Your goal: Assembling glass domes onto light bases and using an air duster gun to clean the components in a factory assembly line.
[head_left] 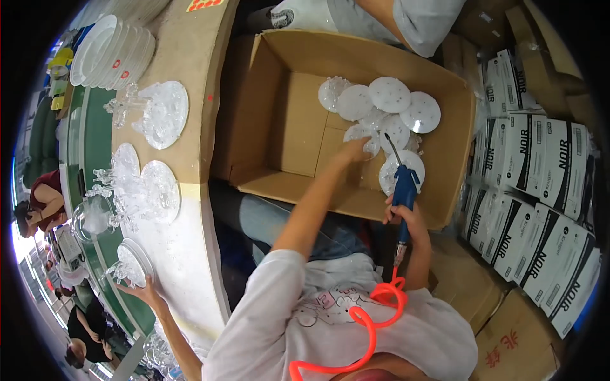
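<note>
My right hand (406,216) is closed around a blue air blow gun (405,187), its thin dark nozzle pointing up over the box. A red coiled hose (370,330) runs from the gun's lower end across my shirt. My left hand (359,150) reaches into the cardboard box (273,136) and is at the edge of a frosted, round plastic disc (353,131); motion smears its fingers, so its grip is unclear. Around it, several white speckled discs (390,95) overlap in a heap at the box's right side, with clear plastic parts beneath some of them.
On the workbench (190,254) at left stand clear plastic pieces on round bases (166,114) and stacked white dishes (108,54). Another person's hand (147,293) touches a disc stack there. Printed cartons (537,159) are piled at right. Someone's grey sleeve (429,25) shows beyond the box.
</note>
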### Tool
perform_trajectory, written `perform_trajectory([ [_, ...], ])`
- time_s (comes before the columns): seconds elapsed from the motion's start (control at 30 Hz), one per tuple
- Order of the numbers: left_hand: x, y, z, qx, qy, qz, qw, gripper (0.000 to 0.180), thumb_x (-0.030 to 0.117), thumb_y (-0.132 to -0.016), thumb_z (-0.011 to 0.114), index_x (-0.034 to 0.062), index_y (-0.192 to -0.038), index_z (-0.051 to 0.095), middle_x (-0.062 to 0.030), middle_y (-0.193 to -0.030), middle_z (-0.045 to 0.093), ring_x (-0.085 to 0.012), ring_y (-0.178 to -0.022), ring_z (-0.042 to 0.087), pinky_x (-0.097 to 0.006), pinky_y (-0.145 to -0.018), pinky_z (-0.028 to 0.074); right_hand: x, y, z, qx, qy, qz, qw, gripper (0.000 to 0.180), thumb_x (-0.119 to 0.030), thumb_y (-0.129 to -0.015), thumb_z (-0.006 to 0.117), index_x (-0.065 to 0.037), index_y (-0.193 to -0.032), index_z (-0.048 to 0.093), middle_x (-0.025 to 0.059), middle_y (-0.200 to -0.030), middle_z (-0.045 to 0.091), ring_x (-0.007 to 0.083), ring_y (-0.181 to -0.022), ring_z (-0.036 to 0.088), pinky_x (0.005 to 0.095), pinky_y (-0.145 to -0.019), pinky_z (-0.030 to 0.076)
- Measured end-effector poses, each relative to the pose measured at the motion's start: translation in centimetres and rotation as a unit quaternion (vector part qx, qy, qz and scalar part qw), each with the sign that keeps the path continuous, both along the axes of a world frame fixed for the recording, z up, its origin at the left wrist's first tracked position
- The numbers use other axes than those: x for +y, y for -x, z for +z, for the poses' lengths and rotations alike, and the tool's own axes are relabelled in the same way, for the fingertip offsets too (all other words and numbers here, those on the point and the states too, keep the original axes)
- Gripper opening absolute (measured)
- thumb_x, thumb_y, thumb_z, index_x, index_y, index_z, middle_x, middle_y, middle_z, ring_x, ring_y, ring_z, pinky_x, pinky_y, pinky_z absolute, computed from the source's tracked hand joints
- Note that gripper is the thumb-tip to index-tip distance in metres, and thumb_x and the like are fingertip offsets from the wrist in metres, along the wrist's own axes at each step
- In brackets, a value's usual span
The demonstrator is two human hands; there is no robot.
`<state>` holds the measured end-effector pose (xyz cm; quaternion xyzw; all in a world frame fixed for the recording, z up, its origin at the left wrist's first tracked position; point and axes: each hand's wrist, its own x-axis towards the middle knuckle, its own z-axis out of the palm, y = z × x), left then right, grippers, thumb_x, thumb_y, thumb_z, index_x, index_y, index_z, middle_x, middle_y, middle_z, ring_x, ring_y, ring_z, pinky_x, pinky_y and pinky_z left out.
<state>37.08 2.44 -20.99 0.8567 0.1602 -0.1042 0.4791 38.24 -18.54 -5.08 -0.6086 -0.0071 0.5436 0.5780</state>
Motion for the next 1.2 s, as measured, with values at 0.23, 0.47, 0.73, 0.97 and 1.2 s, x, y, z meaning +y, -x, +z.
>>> perform_trajectory([
  [0.23, -1.8, -0.5, -7.9, 0.022, -0.117, 0.051, 0.992, 0.022, 0.018, -0.071, 0.058, 0.0042, -0.087, 0.063, -0.0209, -0.086, 0.061, -0.0362, -0.072, 0.061, -0.042, -0.064, 0.05, -0.8, -0.2, -0.5, 0.019, 0.0, -0.006, 1.0, 0.027, -0.015, -0.076, 0.051, 0.002, -0.096, 0.048, 0.0086, -0.067, 0.051, 0.0189, -0.063, 0.055, 0.0309, -0.064, 0.046],
  [0.47, 4.1, 3.0, 2.4, 0.091, -0.134, 0.066, 0.985, 0.018, 0.011, -0.067, 0.055, -0.0038, -0.072, 0.063, -0.0252, -0.075, 0.06, -0.0366, -0.073, 0.061, -0.042, -0.068, 0.049, 1.5, -1.6, -1.3, -0.002, 0.011, 0.017, 1.0, 0.024, -0.015, -0.076, 0.053, -0.001, -0.096, 0.05, 0.0076, -0.067, 0.055, 0.0156, -0.063, 0.055, 0.0263, -0.061, 0.042],
  [0.73, 6.5, 12.1, 24.8, -0.009, 0.137, 0.174, 0.975, 0.012, 0.006, -0.072, 0.051, -0.0018, -0.074, 0.06, -0.0136, -0.058, 0.06, -0.022, -0.056, 0.063, -0.027, -0.053, 0.048, 5.9, -1.7, -0.2, 0.013, 0.03, 0.078, 0.996, 0.04, -0.022, -0.079, 0.059, -0.001, -0.11, 0.045, 0.0125, -0.09, 0.061, 0.0156, -0.068, 0.056, 0.028, -0.068, 0.044],
  [0.97, 6.5, 14.5, 27.4, -0.024, 0.32, 0.167, 0.932, 0.01, -0.001, -0.076, 0.05, -0.0047, -0.078, 0.059, -0.011, -0.062, 0.062, -0.0136, -0.059, 0.064, -0.022, -0.054, 0.05, 7.9, 1.5, -1.3, 0.05, -0.08, -0.039, 0.995, 0.044, -0.007, -0.068, 0.064, -0.002, -0.109, 0.047, 0.002, -0.082, 0.052, 0.0122, -0.075, 0.052, 0.0248, -0.067, 0.041],
  [1.2, 6.6, 15.5, 23.0, -0.15, 0.203, 0.435, 0.864, 0.028, 0.019, -0.086, 0.054, 0.0014, -0.108, 0.054, 0.0032, -0.062, 0.049, -0.0042, -0.05, 0.045, -0.017, -0.047, 0.038, 5.6, 0.7, -4.2, 0.087, -0.013, -0.027, 0.996, 0.039, -0.007, -0.066, 0.063, -0.003, -0.103, 0.049, 0.003, -0.085, 0.053, 0.0145, -0.073, 0.053, 0.0251, -0.064, 0.043],
])
